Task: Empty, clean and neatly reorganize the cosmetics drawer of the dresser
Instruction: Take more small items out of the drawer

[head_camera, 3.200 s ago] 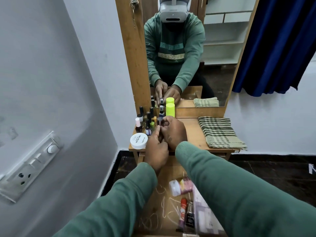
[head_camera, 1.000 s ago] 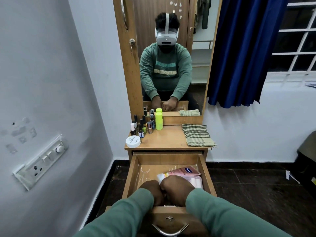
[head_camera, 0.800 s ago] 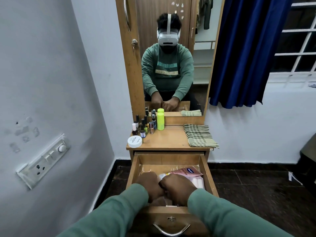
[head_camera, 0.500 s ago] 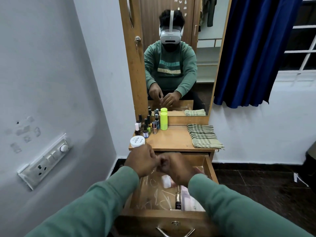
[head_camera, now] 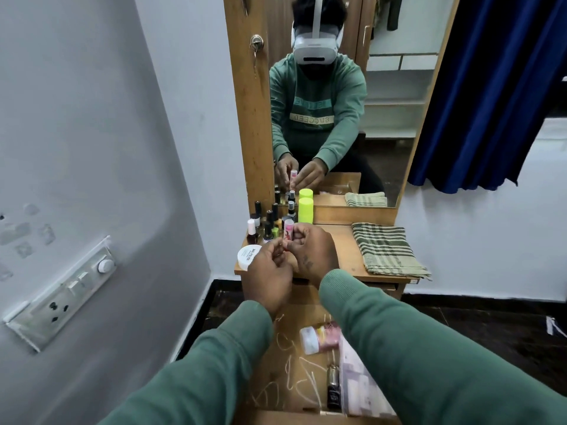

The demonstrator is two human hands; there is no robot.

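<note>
Over the dresser top (head_camera: 346, 256) edge, left hand (head_camera: 270, 274) and right hand (head_camera: 310, 253) pinch pink tube (head_camera: 288, 230).

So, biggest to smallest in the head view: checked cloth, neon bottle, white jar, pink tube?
1. checked cloth
2-3. neon bottle and white jar: they look about alike; the jar is nearer and partly hidden, so unranked
4. pink tube

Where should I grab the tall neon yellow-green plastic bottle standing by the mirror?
Grip the tall neon yellow-green plastic bottle around its straight cylindrical body, coming from its right: small nail polish bottles crowd its left and the mirror stands right behind.
</note>
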